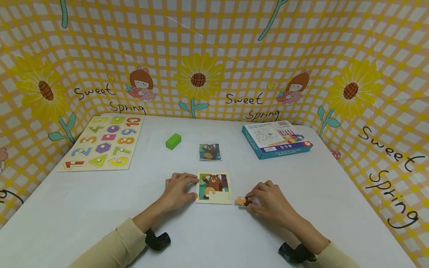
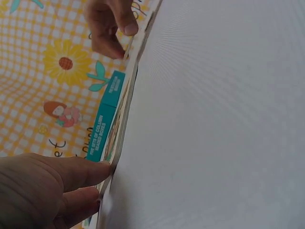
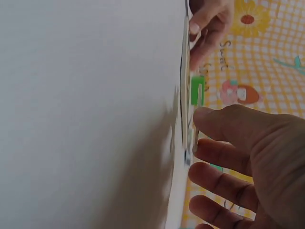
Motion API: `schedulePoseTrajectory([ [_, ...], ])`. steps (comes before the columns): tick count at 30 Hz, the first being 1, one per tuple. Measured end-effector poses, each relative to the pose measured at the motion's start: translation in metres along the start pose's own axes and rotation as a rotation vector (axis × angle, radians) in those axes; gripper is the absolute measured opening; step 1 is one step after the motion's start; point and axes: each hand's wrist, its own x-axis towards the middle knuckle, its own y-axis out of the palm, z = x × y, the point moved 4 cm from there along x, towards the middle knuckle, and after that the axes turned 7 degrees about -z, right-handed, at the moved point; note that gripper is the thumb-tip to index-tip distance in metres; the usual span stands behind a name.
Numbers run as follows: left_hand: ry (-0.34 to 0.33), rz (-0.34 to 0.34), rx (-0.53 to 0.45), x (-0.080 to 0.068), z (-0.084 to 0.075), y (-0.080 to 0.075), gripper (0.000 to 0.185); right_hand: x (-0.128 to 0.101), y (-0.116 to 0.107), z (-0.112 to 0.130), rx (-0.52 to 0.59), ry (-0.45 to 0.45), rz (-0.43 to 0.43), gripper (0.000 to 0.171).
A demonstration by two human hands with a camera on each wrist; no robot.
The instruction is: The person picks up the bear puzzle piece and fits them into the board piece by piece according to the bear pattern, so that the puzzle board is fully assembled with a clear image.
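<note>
A small bear puzzle board (image 1: 214, 188) lies flat on the white table (image 1: 100, 208), with gaps along its lower part. My left hand (image 1: 182, 188) rests against the board's left edge, and its straight fingertips (image 2: 102, 174) touch that edge (image 2: 121, 131). My right hand (image 1: 264, 199) pinches a loose brown puzzle piece (image 1: 241, 201) on the table just right of the board's lower right corner. In the right wrist view the thumb (image 3: 209, 119) lies against the thin piece (image 3: 195, 138).
A bear picture card (image 1: 210, 152) lies behind the board, and a green block (image 1: 173, 141) sits to its left. A number puzzle board (image 1: 102, 143) is at the far left, a teal box (image 1: 276, 139) at the far right. Patterned cloth walls surround the table.
</note>
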Motion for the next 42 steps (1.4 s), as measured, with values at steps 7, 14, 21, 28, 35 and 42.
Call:
schedulePoseTrajectory([
  [7,0.005,-0.004,-0.008,0.0,0.0,0.001,0.041,0.027,0.017,0.025,-0.019,-0.068,0.003,0.024],
  [14,0.009,-0.01,-0.011,0.001,-0.001,0.0,0.04,0.045,0.029,0.039,-0.015,-0.121,-0.002,0.028],
  [21,0.014,-0.01,-0.004,0.001,-0.001,-0.001,0.041,0.053,0.036,0.046,-0.028,-0.096,0.038,0.027],
  [28,0.013,-0.013,-0.003,0.0,-0.001,-0.001,0.041,0.056,0.039,0.048,-0.025,-0.097,0.062,0.027],
  [35,0.026,-0.023,-0.007,0.0,-0.002,-0.002,0.04,0.055,0.04,0.049,-0.023,-0.111,0.04,0.026],
  [42,0.019,-0.025,-0.011,0.0,-0.002,-0.001,0.04,0.057,0.041,0.053,-0.006,-0.118,0.035,0.023],
])
